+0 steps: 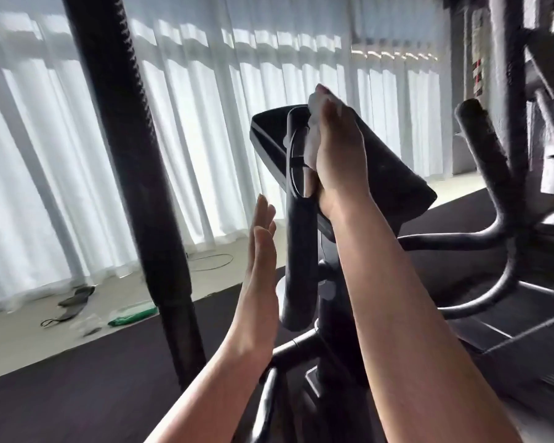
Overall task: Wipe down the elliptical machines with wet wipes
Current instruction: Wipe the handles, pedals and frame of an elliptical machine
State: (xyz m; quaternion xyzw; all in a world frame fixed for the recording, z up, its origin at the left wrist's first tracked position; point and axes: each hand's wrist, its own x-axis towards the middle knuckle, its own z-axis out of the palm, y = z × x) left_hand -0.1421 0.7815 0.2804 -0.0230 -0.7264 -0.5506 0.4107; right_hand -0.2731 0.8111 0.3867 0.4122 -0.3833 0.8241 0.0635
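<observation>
With the right hand [335, 148] pressing a bunched wet wipe [314, 135] against the console [394, 177] at its top edge and the left hand [263, 247] flat and empty beside the mast, the wipe could slip from under the fingers, or hard pressure could tilt the console.

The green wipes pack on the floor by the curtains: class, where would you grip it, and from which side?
Grip the green wipes pack across its narrow middle, coming from above. It lies flat and long on the pale floor, so only its top and long edges are open to fingers. The left hand is free; the right hand holds the wet wipe.
</observation>
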